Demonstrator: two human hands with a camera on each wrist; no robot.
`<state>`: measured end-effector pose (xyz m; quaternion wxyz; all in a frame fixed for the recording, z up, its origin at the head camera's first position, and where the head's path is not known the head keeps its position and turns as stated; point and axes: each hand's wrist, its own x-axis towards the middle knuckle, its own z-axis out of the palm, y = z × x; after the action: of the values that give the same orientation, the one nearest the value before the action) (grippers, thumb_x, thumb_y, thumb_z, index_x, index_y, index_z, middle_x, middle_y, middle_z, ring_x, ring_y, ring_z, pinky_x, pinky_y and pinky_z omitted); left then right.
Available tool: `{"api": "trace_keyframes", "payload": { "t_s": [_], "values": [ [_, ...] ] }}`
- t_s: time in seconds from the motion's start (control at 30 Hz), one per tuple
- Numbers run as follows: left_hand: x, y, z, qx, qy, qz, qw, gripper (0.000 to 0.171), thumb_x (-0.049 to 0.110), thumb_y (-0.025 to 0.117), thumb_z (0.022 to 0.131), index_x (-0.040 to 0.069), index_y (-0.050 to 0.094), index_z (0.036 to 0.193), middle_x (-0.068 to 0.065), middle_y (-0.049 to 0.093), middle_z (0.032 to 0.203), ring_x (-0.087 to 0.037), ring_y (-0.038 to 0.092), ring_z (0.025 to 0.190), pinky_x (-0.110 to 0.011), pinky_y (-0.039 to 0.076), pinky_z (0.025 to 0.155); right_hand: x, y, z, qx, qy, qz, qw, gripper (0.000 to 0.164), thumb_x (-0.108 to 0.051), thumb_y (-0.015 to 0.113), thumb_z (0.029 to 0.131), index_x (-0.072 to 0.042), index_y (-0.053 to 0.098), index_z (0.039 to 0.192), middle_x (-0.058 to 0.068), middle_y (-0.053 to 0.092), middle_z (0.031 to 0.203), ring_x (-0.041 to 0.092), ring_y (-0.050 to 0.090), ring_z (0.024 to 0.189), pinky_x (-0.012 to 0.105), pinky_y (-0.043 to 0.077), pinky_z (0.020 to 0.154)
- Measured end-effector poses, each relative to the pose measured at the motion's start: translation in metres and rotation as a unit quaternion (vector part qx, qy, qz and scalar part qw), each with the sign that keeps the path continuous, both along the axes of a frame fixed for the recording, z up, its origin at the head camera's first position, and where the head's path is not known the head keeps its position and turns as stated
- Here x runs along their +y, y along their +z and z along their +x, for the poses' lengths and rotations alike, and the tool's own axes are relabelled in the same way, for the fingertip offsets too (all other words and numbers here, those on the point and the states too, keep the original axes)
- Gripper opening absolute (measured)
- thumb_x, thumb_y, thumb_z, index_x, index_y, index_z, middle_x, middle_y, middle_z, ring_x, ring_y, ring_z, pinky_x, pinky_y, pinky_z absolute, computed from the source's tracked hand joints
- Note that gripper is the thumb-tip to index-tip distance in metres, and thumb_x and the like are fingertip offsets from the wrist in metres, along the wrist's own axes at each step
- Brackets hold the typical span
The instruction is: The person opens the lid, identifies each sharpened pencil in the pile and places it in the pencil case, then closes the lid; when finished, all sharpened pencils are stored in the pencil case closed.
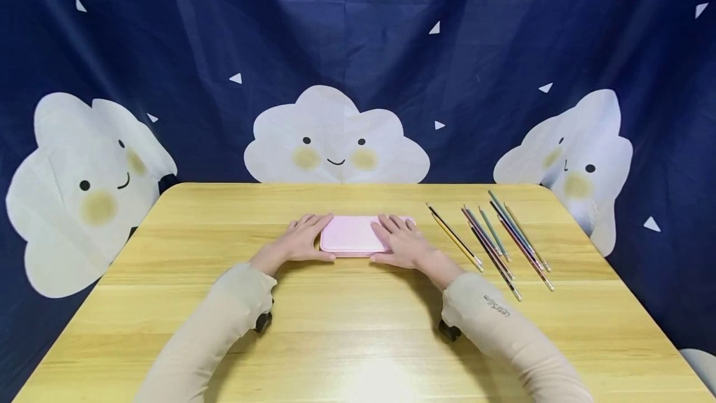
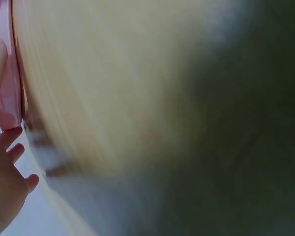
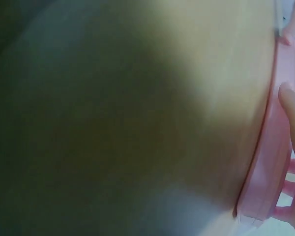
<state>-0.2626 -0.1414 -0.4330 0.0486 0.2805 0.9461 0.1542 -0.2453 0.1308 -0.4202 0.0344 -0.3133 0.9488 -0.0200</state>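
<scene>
A pink pencil case (image 1: pixel 353 233) with rounded corners lies shut on the wooden table. My left hand (image 1: pixel 300 240) holds its left end, thumb along the front side and index finger at the far left corner. From the other end my right hand (image 1: pixel 404 243) grips it, fingers spread over the lid and thumb at the front side. In the left wrist view, the thumb lies against the pink case (image 2: pixel 11 98) and the other fingers are at its end. The right wrist view shows the thumb on the front wall of the case (image 3: pixel 270 147).
Several pencils (image 1: pixel 495 238) lie loosely spread on the table to the right of the case, some overlapping. The wooden table (image 1: pixel 335 322) extends in front of both arms. Behind it hangs a dark blue curtain (image 1: pixel 386 48) with white clouds.
</scene>
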Motion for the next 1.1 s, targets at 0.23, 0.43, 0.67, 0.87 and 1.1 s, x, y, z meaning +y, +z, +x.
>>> {"api": "trace_keyframes", "payload": {
  "t_s": [0.23,0.43,0.67,0.87,1.1],
  "values": [
    [0.007,-0.007,-0.002,-0.024,0.004,0.070,0.9973,0.097,0.046,0.074,0.069,0.002,0.028,0.142,-0.019,0.036,0.140,-0.035,0.029,0.128,-0.055,0.025,0.099,-0.005,-0.002,-0.001,0.089,0.046,0.069,0.993,0.073,-0.056,0.042,0.089,-0.003,0.033,0.139,0.022,0.033,0.141,0.039,0.035,0.126,0.053,0.039,0.093],
    [0.007,-0.009,-0.001,-0.007,0.000,0.120,0.9928,0.092,0.034,0.078,0.066,-0.007,0.034,0.136,-0.024,0.041,0.134,-0.038,0.032,0.125,-0.052,0.027,0.101,-0.005,-0.012,-0.009,0.331,0.160,0.140,0.919,0.061,-0.052,0.045,0.089,0.001,0.053,0.118,0.020,0.056,0.115,0.030,0.060,0.095,0.032,0.053,0.061],
    [0.010,-0.008,-0.001,0.008,-0.018,0.136,0.9906,0.090,0.030,0.080,0.065,-0.011,0.037,0.132,-0.026,0.045,0.130,-0.039,0.034,0.123,-0.049,0.028,0.102,-0.002,-0.021,-0.013,0.423,0.185,0.110,0.880,0.055,-0.049,0.047,0.087,0.001,0.058,0.106,0.017,0.061,0.102,0.027,0.063,0.081,0.027,0.052,0.057],
    [0.010,-0.011,-0.003,0.001,-0.007,0.124,0.9923,0.090,0.031,0.080,0.063,-0.008,0.038,0.133,-0.024,0.045,0.130,-0.038,0.034,0.123,-0.048,0.029,0.102,-0.007,-0.021,-0.005,0.324,0.132,0.115,0.930,0.065,-0.054,0.044,0.088,0.003,0.051,0.118,0.020,0.056,0.116,0.030,0.058,0.099,0.033,0.053,0.068],
    [0.010,-0.010,-0.005,-0.006,0.004,0.142,0.9898,0.088,0.030,0.080,0.064,-0.008,0.039,0.132,-0.023,0.046,0.129,-0.035,0.037,0.121,-0.047,0.030,0.101,-0.009,-0.022,-0.011,0.367,0.156,0.109,0.911,0.059,-0.049,0.047,0.087,0.003,0.057,0.114,0.018,0.061,0.113,0.026,0.059,0.098,0.032,0.053,0.066]
  ]
}}
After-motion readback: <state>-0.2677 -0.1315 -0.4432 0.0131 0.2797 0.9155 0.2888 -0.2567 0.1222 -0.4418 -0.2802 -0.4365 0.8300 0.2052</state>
